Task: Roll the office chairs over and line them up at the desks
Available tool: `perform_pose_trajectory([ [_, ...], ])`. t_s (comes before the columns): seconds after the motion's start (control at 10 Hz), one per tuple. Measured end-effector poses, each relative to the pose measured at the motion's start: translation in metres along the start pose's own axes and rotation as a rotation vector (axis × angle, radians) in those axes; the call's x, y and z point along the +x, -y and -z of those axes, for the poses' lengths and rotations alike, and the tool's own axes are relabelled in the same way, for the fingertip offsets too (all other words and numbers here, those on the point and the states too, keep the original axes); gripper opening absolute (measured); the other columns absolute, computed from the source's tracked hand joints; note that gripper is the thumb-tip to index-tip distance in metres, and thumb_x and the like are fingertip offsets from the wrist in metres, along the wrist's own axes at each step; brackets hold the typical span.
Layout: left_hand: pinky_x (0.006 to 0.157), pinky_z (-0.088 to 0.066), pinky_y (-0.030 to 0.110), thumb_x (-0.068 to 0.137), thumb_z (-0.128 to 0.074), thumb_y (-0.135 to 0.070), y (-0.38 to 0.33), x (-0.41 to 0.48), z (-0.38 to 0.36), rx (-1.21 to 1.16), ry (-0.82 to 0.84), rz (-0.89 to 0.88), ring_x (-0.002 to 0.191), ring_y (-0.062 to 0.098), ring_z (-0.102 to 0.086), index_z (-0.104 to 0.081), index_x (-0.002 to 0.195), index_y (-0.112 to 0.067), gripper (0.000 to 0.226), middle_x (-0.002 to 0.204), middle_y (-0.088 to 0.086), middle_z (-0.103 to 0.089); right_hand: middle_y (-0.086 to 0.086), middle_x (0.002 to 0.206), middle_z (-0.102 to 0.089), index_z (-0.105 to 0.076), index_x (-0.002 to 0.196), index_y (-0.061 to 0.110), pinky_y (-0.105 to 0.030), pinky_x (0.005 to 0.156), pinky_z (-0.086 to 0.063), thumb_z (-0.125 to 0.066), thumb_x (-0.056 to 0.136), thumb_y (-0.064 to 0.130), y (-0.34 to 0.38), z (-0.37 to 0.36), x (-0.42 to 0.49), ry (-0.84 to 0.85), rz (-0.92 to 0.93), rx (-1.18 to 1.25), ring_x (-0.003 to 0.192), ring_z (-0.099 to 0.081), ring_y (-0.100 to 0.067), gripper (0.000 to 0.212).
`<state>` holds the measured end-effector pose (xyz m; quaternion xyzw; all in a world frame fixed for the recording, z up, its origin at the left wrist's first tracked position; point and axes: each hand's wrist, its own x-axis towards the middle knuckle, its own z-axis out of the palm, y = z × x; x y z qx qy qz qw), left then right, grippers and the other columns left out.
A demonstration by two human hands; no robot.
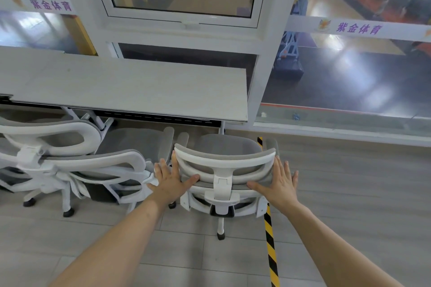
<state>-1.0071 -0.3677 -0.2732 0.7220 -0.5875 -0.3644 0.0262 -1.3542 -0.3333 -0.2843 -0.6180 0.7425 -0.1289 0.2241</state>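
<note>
At the left edge of the frame I see a neighbouring chair (70, 165) cut off, and a third seat (137, 140) half hidden under the desk (130, 91). Centre frame, the white chair (224, 170) I handle sits at the desk's right end, its base mostly hidden. My left hand (170, 182) and right hand (279, 184) lie flat on the backrest's two sides, fingers spread, thumbs on the frame's lower bar, not clamped

We note a grey wood-look plank floor (349, 193) carrying two white-framed grey mesh office chairs (224, 170) (77, 165) on castors, side by side, and a yellow-black striped tape strip (270, 247) beside the right chair's base.
</note>
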Motion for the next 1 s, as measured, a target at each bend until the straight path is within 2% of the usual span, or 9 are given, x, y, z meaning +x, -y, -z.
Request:
perform_pose_trajectory([
  [0.5,0.117,0.003,0.076,0.078,-0.043,-0.095,-0.005,0.0,0.0,0.033,-0.035,-0.013,0.155,0.033,0.029,0.038,0.15,-0.046,0.119,0.17,0.009,0.027,0.006,0.172,0.003,0.009,0.16,0.034,-0.053,0.124,0.016,-0.042,0.062,0.104,0.003,0.007,0.004,0.007,-0.012,-0.011,0.156,0.016,-0.018,0.131],
  [0.6,0.119,0.004,0.072,0.087,-0.04,-0.088,-0.008,-0.003,-0.001,0.012,-0.071,-0.018,0.156,0.032,0.027,0.039,0.149,-0.047,0.108,0.17,0.009,0.027,0.004,0.172,0.001,0.008,0.161,0.033,-0.054,0.125,0.012,-0.043,0.064,0.103,0.005,0.01,0.002,0.005,-0.024,-0.007,0.157,0.011,-0.018,0.129],
  [0.7,0.121,0.004,0.069,0.096,-0.039,-0.078,-0.013,-0.013,0.0,-0.078,-0.12,-0.016,0.158,0.03,0.02,0.032,0.155,-0.045,0.098,0.172,0.007,0.021,0.001,0.172,-0.001,0.004,0.161,0.036,-0.052,0.126,0.007,-0.047,0.073,0.096,0.008,0.017,-0.003,0.013,-0.021,0.029,0.158,0.008,-0.019,0.118],
  [0.8,0.122,-0.006,0.064,0.102,-0.043,-0.066,-0.009,-0.023,-0.002,-0.105,-0.183,-0.08,0.16,0.028,0.002,0.012,0.165,-0.033,0.089,0.174,0.006,-0.003,-0.001,0.17,-0.016,-0.005,0.161,0.036,-0.053,0.127,-0.015,-0.058,0.09,0.07,0.012,0.036,-0.014,-0.033,0.013,0.041,0.157,-0.011,-0.022,0.095],
  [0.9,0.112,-0.035,0.053,0.101,-0.039,-0.062,0.012,-0.037,-0.01,-0.21,-0.269,-0.153,0.141,0.034,-0.042,-0.041,0.152,-0.023,0.064,0.144,0.004,-0.049,0.002,0.161,-0.038,-0.032,0.155,0.033,-0.048,0.118,-0.032,-0.055,0.098,0.054,0.029,0.07,-0.022,-0.11,0.028,-0.001,0.147,-0.036,-0.022,0.065],
  [1.0,0.097,-0.05,0.043,0.079,-0.03,-0.087,0.07,-0.053,-0.06,-0.219,-0.195,-0.098,0.113,0.028,-0.063,-0.065,0.125,-0.021,0.087,0.114,-0.002,-0.068,0.006,0.15,-0.051,-0.05,0.144,0.032,-0.042,0.107,-0.044,-0.048,0.102,0.051,0.053,0.114,-0.027,-0.193,0.116,0.03,0.132,-0.05,-0.018,0.046],
])
